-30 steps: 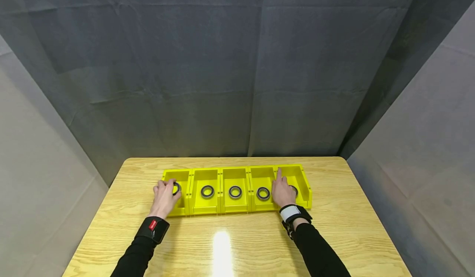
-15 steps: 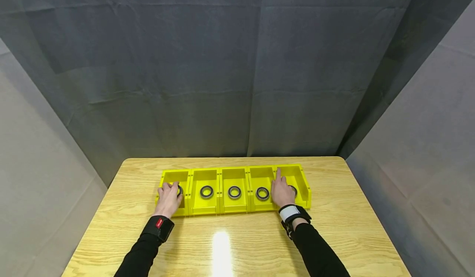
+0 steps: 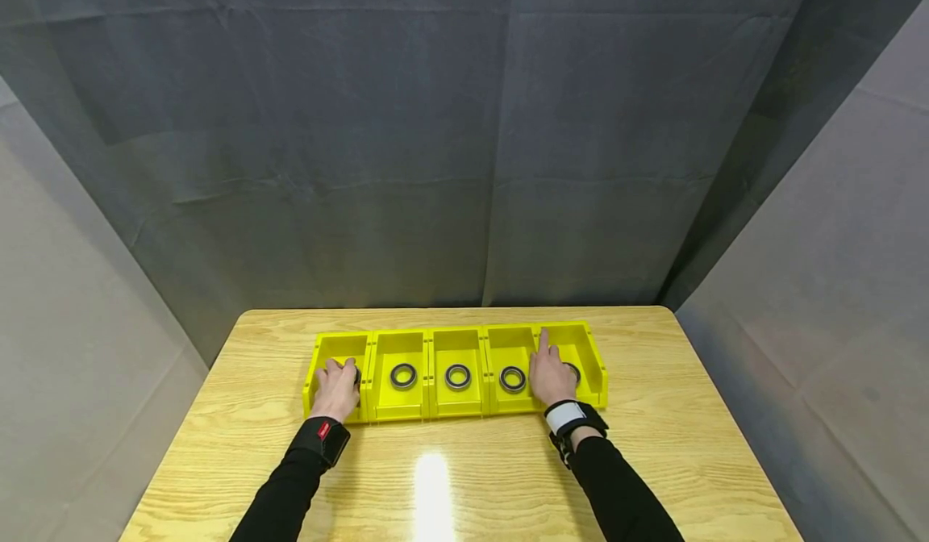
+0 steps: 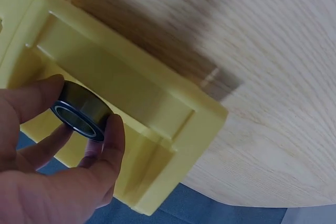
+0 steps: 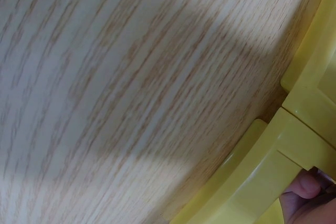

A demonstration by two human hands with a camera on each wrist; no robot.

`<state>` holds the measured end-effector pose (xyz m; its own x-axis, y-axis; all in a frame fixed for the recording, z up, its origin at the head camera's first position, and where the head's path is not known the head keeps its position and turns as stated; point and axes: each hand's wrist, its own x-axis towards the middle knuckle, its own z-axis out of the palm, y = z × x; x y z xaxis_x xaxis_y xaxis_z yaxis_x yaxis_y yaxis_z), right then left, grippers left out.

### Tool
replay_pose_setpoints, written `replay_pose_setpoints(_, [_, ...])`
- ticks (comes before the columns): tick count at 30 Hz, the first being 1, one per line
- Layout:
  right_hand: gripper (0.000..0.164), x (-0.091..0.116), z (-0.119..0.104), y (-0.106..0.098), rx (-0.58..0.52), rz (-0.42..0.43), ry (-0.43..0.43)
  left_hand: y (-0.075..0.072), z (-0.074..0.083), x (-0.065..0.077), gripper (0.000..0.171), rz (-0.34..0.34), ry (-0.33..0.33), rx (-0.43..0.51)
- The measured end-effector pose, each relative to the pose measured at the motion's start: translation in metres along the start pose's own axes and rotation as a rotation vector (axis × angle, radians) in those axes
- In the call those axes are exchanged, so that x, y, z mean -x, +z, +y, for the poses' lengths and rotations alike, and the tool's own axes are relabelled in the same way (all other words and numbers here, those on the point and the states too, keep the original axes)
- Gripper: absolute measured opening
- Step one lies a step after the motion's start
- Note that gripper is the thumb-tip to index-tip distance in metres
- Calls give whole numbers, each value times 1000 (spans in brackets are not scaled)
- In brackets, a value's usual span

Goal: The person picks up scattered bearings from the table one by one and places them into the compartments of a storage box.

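In the leftmost bin [image 3: 322, 364] my left hand [image 3: 335, 391] pinches a bearing [image 4: 84, 109], a black-sealed steel ring. Thumb and fingertips hold it by its outer rim, tilted, above the yellow bin floor. At the far end of the row my right hand [image 3: 553, 379] reaches into the rightmost bin [image 3: 597, 377]. Its index finger lies straight along the divider. Another bearing [image 3: 575, 370] shows partly from behind this hand. The right wrist view shows only a fingertip [image 5: 306, 184] beside something dark; whether that hand grips the bearing is hidden.
Three more bearings lie flat in the middle bins: one in the second [image 3: 403, 376], one in the third [image 3: 458, 377] and one in the fourth [image 3: 512, 379]. The joined yellow bins stand on a wooden table [image 3: 464, 477]. Grey cloth walls [image 3: 406, 163] surround it.
My left hand has moved right and slightly down into the leftmost bin with its bearing. My right hand has hardly moved.
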<state>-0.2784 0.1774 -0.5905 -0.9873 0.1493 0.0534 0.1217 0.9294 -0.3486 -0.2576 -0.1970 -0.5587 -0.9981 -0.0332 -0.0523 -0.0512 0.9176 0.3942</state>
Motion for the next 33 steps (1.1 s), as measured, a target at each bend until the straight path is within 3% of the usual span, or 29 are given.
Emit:
replay_pose_setpoints(10, [59, 1, 0, -1, 3, 3, -5, 5, -3, -5, 44, -5, 12, 8])
replay_pose_setpoints(33, [59, -1, 1, 0, 10, 1, 1, 4, -8, -14, 46, -97, -16, 24])
